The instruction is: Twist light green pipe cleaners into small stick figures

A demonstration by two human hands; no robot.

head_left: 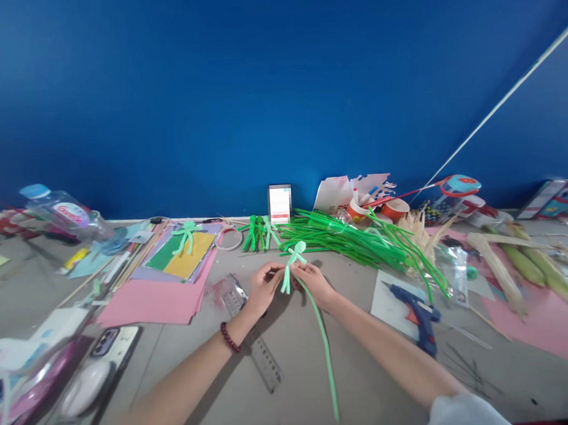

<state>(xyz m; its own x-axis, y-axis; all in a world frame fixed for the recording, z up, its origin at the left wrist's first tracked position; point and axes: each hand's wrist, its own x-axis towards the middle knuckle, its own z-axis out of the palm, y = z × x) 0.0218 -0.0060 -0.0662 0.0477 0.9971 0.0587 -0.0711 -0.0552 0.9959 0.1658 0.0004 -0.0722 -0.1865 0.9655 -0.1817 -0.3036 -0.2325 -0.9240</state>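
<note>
Both hands meet at the centre of the frame. The left hand [264,286] and the right hand [312,281] each keep a narrow pinching grip on a pale green pipe-cleaner figure [291,263], whose looped head and two short arms stand up just above the fingertips. From the right hand a long green pipe cleaner [325,350] trails down toward the lower middle of the frame, its free end lying loose on the grey surface [300,338].

What could go wrong, as I judge it: the figure is soft wire held only by fingertips, so a hard twist could flatten the loop or pull the limbs crooked. The trailing length could sweep against the clear ruler [255,341] lying under the left wrist, or catch on the blue glue gun [420,316] to the right of the right forearm.

Open room is narrow. Straight ahead lies a heap of green pipe cleaners [352,240], close to the fingertips, with finished green figures [259,233] just left of it. Pink paper sheets [155,301] fill the left middle, a phone [105,342] sits lower left, and corn husks [510,258] crowd the right. The barest patch is the grey strip between the forearms, running to the lower edge.
</note>
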